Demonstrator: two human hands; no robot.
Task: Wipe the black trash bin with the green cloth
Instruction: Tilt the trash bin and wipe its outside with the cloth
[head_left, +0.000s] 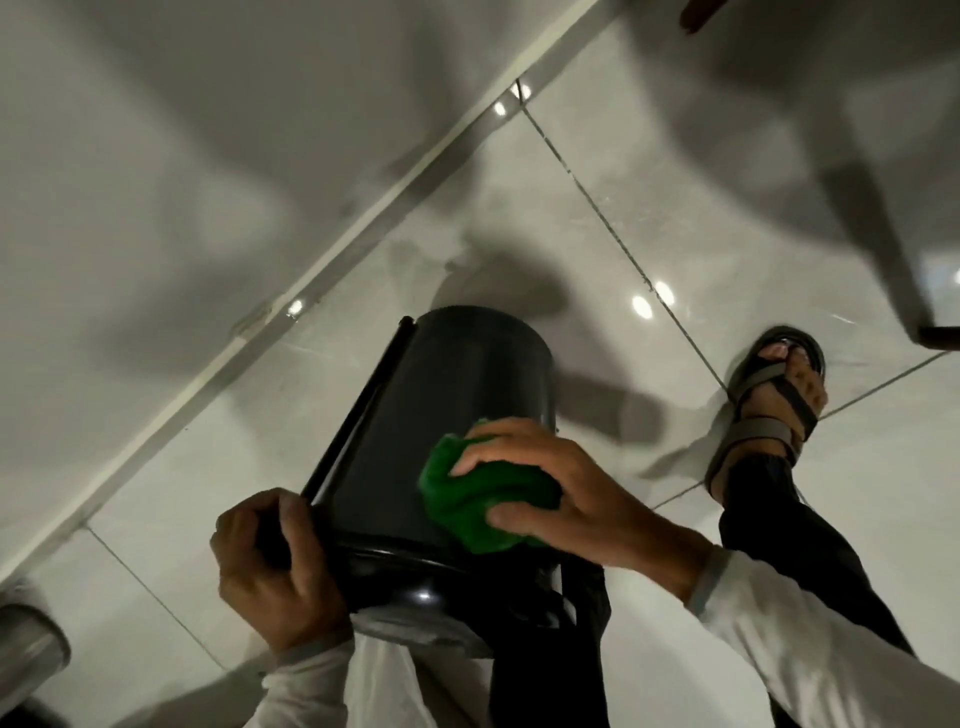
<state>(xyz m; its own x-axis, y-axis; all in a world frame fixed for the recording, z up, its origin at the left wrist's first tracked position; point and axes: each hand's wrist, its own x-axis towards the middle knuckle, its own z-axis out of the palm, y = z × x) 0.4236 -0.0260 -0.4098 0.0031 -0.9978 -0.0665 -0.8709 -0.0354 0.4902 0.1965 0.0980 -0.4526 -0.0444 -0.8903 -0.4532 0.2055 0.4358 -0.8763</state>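
Observation:
A black trash bin (457, 400) is tilted toward me, its base pointing away over the tiled floor and its rim near my body. My left hand (270, 566) grips the bin's rim at the lower left. My right hand (561, 488) presses a bunched green cloth (467, 514) flat against the bin's side wall near the rim. The fingers spread over the cloth and hide part of it.
Glossy pale floor tiles (649, 218) meet a white wall (156, 156) along a baseboard running diagonally. My sandalled foot (774, 395) stands to the right of the bin. A dark furniture leg (883, 244) is at the upper right. A grey cylindrical object (26, 639) sits at the lower left edge.

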